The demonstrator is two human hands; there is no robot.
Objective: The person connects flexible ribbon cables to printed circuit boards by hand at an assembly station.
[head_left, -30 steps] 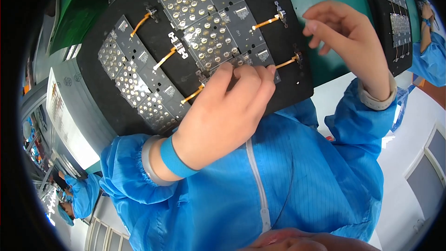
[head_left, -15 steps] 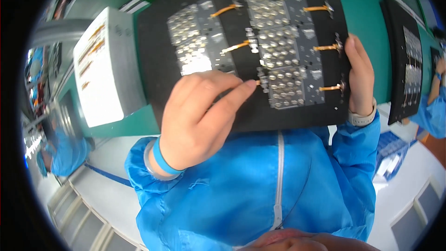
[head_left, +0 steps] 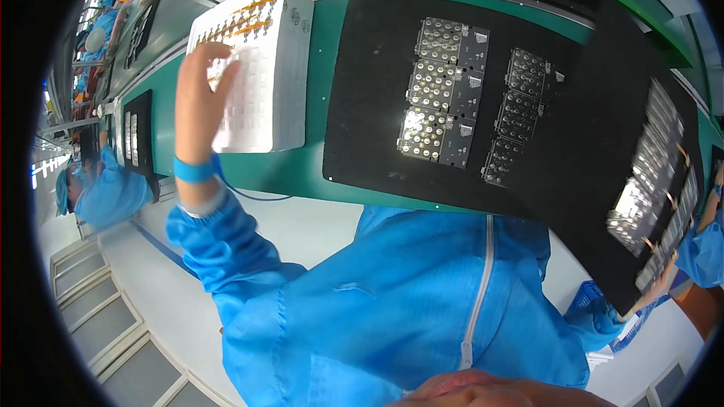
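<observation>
At left, a co-worker in blue (head_left: 113, 188) sits well apart from the station. The left hand (head_left: 199, 98) is over the white tray (head_left: 290, 90); its thumb and index finger stand apart, with nothing visible between them. Parts with orange strips (head_left: 255, 16) occupy the tray's far end, just beyond the fingers. The tray stands on the green tabletop (head_left: 264, 182).

At centre, a flat black mat (head_left: 362, 83) carries dark circuit boards (head_left: 434, 90) in two columns. At right, a tilted black panel (head_left: 581, 151) overlaps the mat and bears further boards, with orange strips beside them. The right hand (head_left: 658, 290) grips its lower right edge; the fingers are partly hidden and blurred.

The step in hand is judged to be a reach for a strip part, with the loaded panel held aside. The next move calls for a fine pinch and a level, steady panel.

Round dark marks show on the tray's side; no brand or legible writing is found.
</observation>
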